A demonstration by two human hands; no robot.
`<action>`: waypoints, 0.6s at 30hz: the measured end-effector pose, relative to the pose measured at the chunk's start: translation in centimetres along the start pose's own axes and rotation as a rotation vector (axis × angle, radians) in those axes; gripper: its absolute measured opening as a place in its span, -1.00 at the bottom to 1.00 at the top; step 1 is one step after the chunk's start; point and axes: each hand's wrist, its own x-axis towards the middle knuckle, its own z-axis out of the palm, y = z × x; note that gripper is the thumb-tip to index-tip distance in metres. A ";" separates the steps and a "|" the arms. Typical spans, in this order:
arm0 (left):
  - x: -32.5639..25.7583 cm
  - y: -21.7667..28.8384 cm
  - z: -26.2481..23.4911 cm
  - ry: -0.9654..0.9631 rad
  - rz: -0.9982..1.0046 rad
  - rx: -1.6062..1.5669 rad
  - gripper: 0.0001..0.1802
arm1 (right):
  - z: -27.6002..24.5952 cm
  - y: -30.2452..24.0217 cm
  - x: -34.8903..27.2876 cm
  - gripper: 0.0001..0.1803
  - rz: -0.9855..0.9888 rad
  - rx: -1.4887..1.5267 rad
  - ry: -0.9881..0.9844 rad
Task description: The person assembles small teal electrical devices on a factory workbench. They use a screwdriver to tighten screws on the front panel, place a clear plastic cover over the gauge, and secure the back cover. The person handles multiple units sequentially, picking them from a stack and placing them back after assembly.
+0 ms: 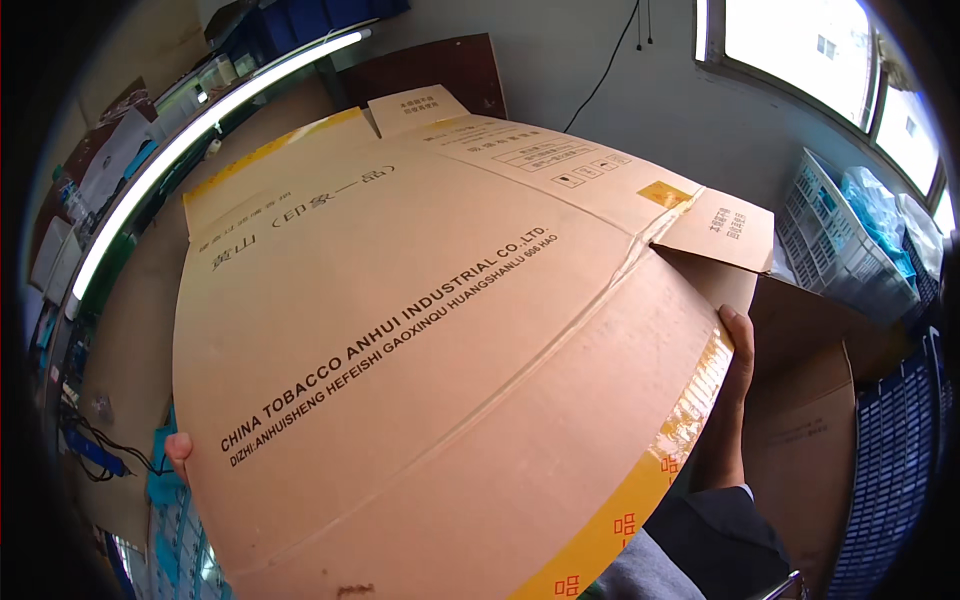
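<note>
A large flattened cardboard box (400,350) fills the middle of the view, tilted, with dark print across it. Yellow tape runs along its near right edge, and small flaps stick out at its far and right corners. At the left edge, only the fingertips of my left hand (178,452) show, closed on the cardboard; the rest of that hand is hidden. My right hand (738,345) is closed around the right edge below a flap, with most of its fingers behind the board.
On the left a lit tube lamp (130,210) hangs over a cluttered bench. A white plastic crate (835,235) with bags stands at the right, above a blue slatted crate (890,470). Another cardboard box (800,430) is beside my right arm. Windows (800,50) are at the far right.
</note>
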 end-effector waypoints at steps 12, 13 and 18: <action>8.4 -3.2 -0.8 -0.148 0.148 0.259 -0.51 | -4.4 -2.8 -7.8 -0.58 -0.385 -0.012 0.205; 8.6 -3.1 -1.0 -0.164 0.176 0.273 -0.51 | -3.8 -2.5 -7.9 -0.59 -0.404 0.036 0.217; 10.6 -2.6 0.2 -0.219 0.309 0.351 -0.52 | -6.0 0.1 -7.1 -0.63 -0.241 0.254 0.187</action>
